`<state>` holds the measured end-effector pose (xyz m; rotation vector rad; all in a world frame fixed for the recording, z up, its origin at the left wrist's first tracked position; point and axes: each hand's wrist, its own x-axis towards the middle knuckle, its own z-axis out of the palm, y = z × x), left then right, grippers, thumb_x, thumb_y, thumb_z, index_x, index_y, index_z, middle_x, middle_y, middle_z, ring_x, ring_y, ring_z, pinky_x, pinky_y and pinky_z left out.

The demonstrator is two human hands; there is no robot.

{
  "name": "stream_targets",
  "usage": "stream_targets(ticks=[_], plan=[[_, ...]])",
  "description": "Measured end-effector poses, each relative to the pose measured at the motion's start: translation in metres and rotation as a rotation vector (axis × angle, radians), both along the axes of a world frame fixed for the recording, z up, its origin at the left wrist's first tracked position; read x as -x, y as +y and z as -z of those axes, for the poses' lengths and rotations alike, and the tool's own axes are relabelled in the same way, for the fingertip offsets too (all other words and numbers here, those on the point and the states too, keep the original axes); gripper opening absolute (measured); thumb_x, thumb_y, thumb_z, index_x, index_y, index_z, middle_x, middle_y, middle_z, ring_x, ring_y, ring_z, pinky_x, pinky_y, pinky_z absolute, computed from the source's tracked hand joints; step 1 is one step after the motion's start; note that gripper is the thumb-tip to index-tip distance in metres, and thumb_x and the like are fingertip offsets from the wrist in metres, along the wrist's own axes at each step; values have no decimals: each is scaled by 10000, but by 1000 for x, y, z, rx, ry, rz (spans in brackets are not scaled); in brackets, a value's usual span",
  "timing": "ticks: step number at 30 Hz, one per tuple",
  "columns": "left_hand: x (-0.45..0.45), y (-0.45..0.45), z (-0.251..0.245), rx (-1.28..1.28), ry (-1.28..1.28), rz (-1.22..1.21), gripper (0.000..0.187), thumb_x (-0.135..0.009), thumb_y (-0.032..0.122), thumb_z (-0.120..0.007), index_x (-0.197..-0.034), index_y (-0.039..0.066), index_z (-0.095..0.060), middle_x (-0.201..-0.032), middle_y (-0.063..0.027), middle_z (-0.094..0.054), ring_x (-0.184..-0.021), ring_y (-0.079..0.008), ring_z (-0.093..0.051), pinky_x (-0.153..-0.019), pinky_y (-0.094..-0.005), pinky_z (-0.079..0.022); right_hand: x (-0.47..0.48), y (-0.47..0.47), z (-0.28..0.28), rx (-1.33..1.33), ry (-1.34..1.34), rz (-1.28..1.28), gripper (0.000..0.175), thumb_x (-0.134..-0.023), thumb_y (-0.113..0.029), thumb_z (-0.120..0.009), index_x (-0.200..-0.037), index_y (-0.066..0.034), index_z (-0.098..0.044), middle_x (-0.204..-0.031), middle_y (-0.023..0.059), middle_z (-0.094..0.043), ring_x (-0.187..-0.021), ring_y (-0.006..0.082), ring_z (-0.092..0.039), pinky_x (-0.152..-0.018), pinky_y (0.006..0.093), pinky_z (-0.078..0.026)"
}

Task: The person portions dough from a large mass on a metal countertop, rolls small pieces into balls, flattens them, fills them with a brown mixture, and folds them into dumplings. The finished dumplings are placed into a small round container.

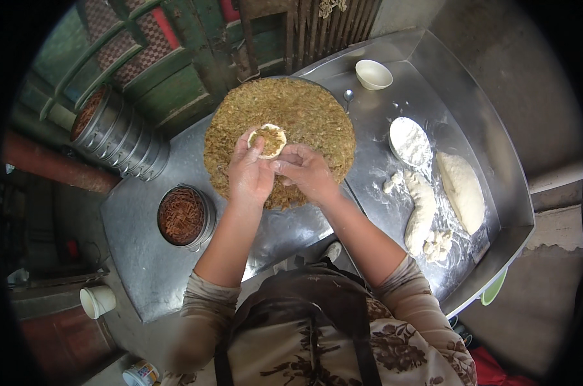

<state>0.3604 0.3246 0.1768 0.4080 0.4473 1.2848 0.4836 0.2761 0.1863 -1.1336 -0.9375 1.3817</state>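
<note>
My left hand (251, 171) holds a small round of white dough (274, 154) in its upturned fingers, the thumb resting over the edge. A mound of chopped brownish-green filling (271, 138) lies in the middle of the dough. Close on the right is my right hand (305, 169), its fingers curled and its thumb near the left hand's palm. Whether it grips anything is hidden. Beneath both hands spreads a wide, heaped round of the same filling (281, 101), which covers most of its container.
On the metal table (141, 241) stand a pot of brown shreds (181, 215) and stacked steamers (122, 135). To the right are a bowl of flour (410, 141), a dough roll (420, 212), a dough slab (460, 193), small dough pieces (437, 245), a spoon (349, 95) and a white bowl (374, 75).
</note>
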Motion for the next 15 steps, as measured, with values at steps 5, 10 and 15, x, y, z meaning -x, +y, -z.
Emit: stream_targets(ticks=[5, 10, 15], plan=[[6, -2, 0, -53, 28, -127, 275, -913, 38, -510, -1183, 27, -463, -1122, -134, -557, -1051, -263, -557, -919, -412, -470, 5, 4, 8, 10, 88, 80, 131, -800, -62, -677, -893, -8, -602, -816, 52, -633, -688, 109, -588, -560, 221, -461], [26, 2, -5, 146, -4, -184, 265, -927, 47, -459, -1188, 9, -484, -1154, -148, -547, -1080, -283, -545, -972, -436, -441, -10, 7, -10, -416, -323, 216, 78, -825, -71, -664, -886, -26, -648, -830, 61, -644, -766, 135, -611, -623, 260, -474], [34, -14, -9, 153, 15, -109, 265, -921, 51, -462, -1179, 5, -497, -1156, -152, -552, -1086, -282, -548, -971, -452, -442, -20, 7, -14, -650, -1260, 207, 148, -832, -69, -584, -953, -15, -651, -896, 142, -619, -854, 329, -592, -778, 381, -472]])
